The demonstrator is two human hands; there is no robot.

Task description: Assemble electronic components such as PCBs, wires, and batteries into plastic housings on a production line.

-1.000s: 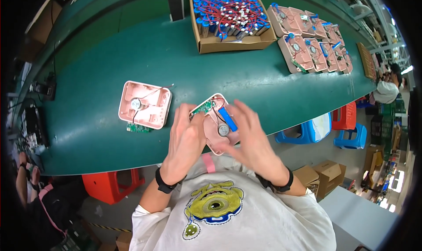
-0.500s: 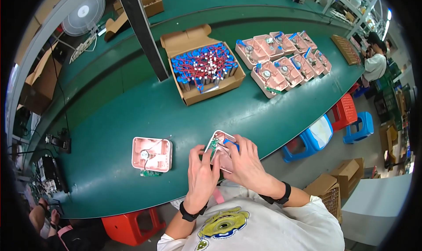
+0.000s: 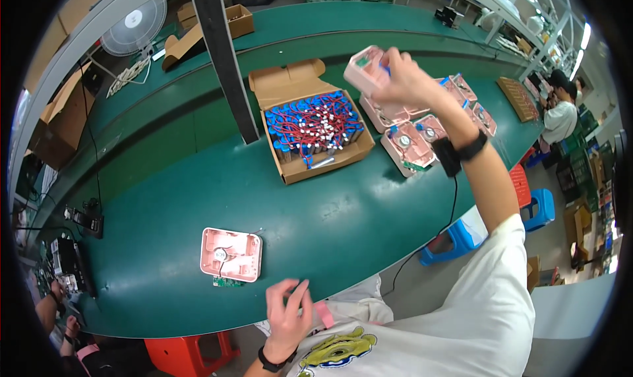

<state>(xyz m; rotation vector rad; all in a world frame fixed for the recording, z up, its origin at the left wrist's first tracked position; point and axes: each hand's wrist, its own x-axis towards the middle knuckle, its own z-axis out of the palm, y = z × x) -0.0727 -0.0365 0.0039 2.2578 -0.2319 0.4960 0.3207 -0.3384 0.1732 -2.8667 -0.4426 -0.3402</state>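
Note:
My right hand (image 3: 407, 81) grips a pink plastic housing (image 3: 364, 73) by its near side, holding it tilted over the back corner of the grouped housings (image 3: 403, 146). Those sit close together, with round speakers, wires and blue parts inside. Down by the table's front edge, my left hand (image 3: 289, 311) hovers with nothing in it, its fingers curled loosely and apart. To its left lies another pink housing (image 3: 231, 253) with a round speaker in it. A green circuit board (image 3: 227, 282) pokes out below that one.
Between the hands' areas stands an open cardboard box (image 3: 316, 172) packed with blue battery packs on red wires. A dark metal post (image 3: 224, 67) rises beside it. Blue stools (image 3: 455, 242) and a red stool (image 3: 188, 354) line the table. Other people sit at the far right and lower left.
My right hand has carried the pink housing from the front edge up and away to the grouped housings. My left hand has let go of it and dropped back nearer my body.

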